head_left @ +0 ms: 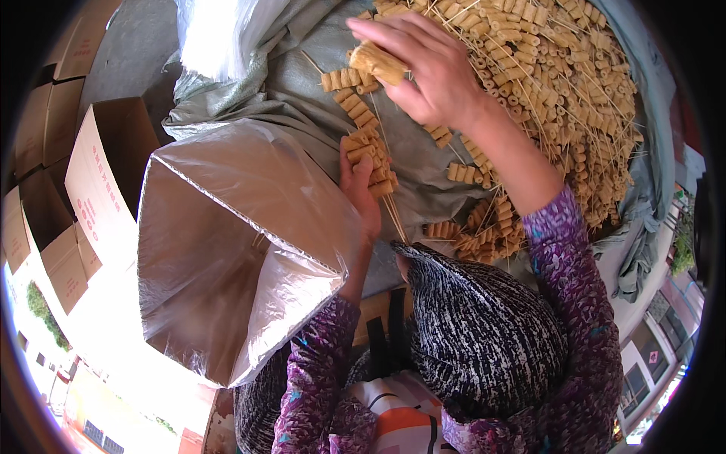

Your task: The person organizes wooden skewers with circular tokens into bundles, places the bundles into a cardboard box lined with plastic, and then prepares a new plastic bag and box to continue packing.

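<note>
My left hand is closed round several skewers of tan, ridged rolled pieces. Their bare sticks point down toward my lap. Higher up, my right hand grips another tan rolled skewer between thumb and fingers, apart from the left bunch. More loose skewers lie on the grey-green sheet just beyond my left hand. A big heap of the same skewers spreads to the right behind my right forearm.
A carton lined with clear plastic stands open beside my left arm. Other cardboard boxes are stacked at the far left. A bundle of clear plastic bags lies at the top. The sheet is wrinkled under the skewers.
</note>
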The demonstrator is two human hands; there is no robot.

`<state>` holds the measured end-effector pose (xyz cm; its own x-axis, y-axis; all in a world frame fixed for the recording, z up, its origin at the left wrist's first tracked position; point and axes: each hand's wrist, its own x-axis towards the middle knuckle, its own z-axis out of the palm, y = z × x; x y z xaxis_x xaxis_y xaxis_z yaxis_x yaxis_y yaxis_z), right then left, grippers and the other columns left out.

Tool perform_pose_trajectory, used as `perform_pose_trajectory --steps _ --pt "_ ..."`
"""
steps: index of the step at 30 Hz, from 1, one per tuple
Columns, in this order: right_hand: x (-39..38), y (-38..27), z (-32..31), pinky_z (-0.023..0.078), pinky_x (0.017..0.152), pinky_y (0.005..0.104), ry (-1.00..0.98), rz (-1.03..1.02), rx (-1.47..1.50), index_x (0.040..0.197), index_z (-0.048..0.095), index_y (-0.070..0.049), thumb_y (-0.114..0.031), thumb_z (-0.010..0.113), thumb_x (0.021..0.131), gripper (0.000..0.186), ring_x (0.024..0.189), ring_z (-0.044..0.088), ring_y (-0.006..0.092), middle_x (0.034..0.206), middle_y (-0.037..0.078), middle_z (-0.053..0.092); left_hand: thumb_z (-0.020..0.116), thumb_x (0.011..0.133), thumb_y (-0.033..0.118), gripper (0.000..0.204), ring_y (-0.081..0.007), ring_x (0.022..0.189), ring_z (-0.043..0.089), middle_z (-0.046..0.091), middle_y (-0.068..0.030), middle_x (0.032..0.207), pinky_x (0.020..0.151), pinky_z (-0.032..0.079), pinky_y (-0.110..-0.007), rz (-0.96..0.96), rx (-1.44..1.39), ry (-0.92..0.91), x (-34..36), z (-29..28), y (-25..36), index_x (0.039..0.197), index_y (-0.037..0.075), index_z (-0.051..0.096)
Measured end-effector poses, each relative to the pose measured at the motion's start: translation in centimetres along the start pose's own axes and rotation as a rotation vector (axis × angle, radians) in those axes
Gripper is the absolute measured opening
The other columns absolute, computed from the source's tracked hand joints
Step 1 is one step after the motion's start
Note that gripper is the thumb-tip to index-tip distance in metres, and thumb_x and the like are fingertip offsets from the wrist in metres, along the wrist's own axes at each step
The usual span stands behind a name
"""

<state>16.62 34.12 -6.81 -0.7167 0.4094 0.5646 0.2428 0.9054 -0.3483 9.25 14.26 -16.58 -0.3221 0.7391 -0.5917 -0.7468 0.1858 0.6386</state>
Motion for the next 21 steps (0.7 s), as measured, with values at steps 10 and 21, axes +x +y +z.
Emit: perform_pose_trajectory --steps 10,21 --pt "-13.8 -4.3 3.2 0.052 0.070 0.0318 -0.105 0.947 0.752 0.128 0.053 0.000 -0.014 0.057 0.094 0.038 0.080 0.067 0.0214 0.088 0.014 0.069 0.051 0.098 0.023 0.047 -0.0245 0.117 0.055 0.054 -0.0117 0.131 0.096 0.047 -0.039 0.084 -0.168 -0.109 -1.2 2.1 1.4 0.139 0.002 0.040" --pt "-12.9 -4.8 2.3 0.052 0.064 0.0272 -0.373 1.203 0.942 0.116 0.059 -0.003 -0.035 0.056 0.097 0.037 0.081 0.063 0.0128 0.095 0.006 0.066 0.050 0.099 0.024 0.051 -0.0248 0.126 0.049 0.050 -0.0123 0.138 0.108 0.037 -0.040 0.078 -0.104 -0.189 -1.5 2.0 1.4 0.142 0.002 0.037"
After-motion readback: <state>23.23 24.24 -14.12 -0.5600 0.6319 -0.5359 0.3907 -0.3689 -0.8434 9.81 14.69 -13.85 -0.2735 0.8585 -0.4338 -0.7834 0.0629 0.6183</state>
